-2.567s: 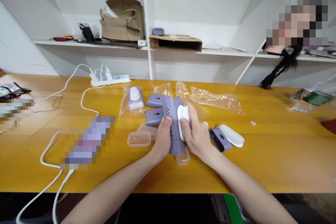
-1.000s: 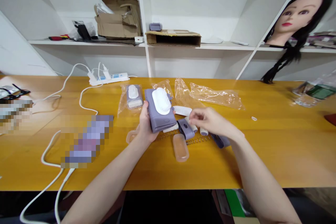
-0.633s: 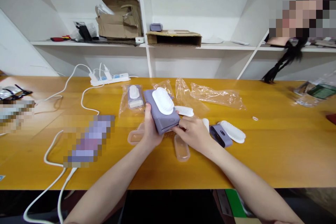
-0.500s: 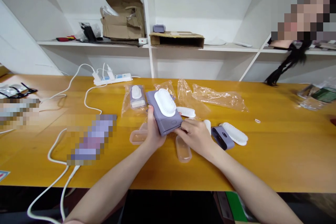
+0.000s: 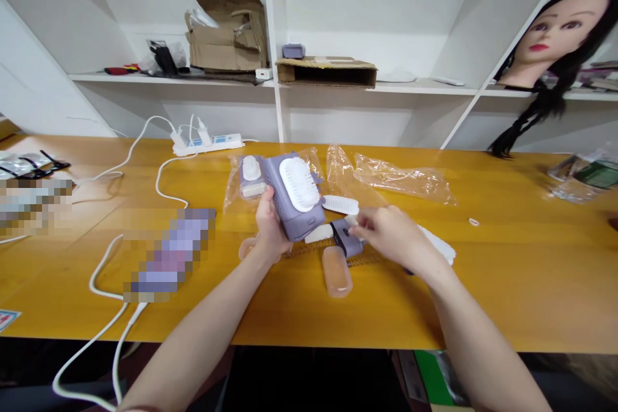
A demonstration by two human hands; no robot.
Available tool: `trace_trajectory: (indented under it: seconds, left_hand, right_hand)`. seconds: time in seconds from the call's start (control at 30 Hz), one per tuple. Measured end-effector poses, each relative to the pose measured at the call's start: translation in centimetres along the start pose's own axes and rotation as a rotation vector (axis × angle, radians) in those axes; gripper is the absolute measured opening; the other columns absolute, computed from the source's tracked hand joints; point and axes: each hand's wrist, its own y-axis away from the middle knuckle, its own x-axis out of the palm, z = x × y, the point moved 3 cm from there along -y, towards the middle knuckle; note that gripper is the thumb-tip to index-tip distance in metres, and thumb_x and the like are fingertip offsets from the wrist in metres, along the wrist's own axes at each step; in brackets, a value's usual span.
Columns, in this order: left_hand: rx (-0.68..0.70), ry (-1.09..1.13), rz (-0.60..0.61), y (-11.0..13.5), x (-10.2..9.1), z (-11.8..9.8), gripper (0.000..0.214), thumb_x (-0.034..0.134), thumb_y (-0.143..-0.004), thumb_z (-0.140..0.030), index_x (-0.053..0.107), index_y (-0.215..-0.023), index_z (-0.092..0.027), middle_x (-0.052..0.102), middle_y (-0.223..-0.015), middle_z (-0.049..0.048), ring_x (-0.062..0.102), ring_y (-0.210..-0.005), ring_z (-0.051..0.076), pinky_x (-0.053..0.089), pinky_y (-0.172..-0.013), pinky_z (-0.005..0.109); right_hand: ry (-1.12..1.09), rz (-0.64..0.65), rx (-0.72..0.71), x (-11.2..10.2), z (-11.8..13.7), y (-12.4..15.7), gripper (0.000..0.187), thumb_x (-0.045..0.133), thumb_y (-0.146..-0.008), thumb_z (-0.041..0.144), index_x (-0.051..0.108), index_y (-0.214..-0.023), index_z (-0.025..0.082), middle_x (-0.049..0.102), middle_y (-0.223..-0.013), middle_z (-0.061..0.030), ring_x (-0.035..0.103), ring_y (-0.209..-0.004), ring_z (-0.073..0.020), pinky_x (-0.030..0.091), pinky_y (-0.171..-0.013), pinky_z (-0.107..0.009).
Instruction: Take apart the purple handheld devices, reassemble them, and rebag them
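Observation:
My left hand is closed round a purple device with a white bristle pad on top, held tilted above the wooden table. My right hand has its fingers pinched on a small purple attachment just right of the device. A white brush head lies behind it, and another white brush head peeks out past my right wrist. A translucent peach cap lies in front of the hands, with a thin metal spring beside it.
A bagged purple-and-white part and empty clear plastic bags lie behind. A white power strip with cables sits at the back left. Shelves hold cardboard boxes; a mannequin head stands at the right.
My right hand has drawn away from the purple device's lower end to the right, now pinching the small purple attachment. My left hand has raised the device slightly.

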Motion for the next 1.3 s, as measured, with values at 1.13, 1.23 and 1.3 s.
trace_trajectory:
  seconds: [1.13,1.23,1.3]
  left_hand:
    - [1.109,-1.359,0.316,1.6,0.6,-0.7,0.084,0.079,-0.058,-0.031,0.039,-0.130,-0.020,0.055,-0.123,0.0152,0.052,-0.114,0.032,0.044,-0.097,0.051]
    - [1.140,-1.368,0.332,1.6,0.6,-0.6,0.087,0.080,-0.058,-0.035,0.037,-0.132,-0.021,0.054,-0.124,0.0149,0.052,-0.114,0.032,0.044,-0.096,0.052]
    - [1.145,-1.367,0.337,1.5,0.5,-0.4,0.088,0.079,-0.058,-0.036,0.035,-0.133,-0.022,0.054,-0.124,0.0146,0.052,-0.114,0.033,0.044,-0.096,0.053]
  right_hand:
    - [-0.498,-0.534,-0.503,-4.1,1.5,2.0,0.068,0.077,-0.070,0.031,0.050,-0.133,0.028,0.058,-0.125,-0.0089,0.054,-0.114,-0.0268,0.048,-0.094,-0.046]
    - [-0.387,-0.589,-0.546,-3.9,2.3,2.3,0.070,0.075,-0.073,0.028,0.046,-0.136,0.025,0.056,-0.127,-0.0118,0.054,-0.116,-0.0277,0.047,-0.096,-0.047]
    - [-0.342,-0.598,-0.577,-3.7,2.4,2.3,0.070,0.074,-0.074,0.027,0.045,-0.138,0.024,0.055,-0.126,-0.0134,0.054,-0.116,-0.0286,0.047,-0.097,-0.048]
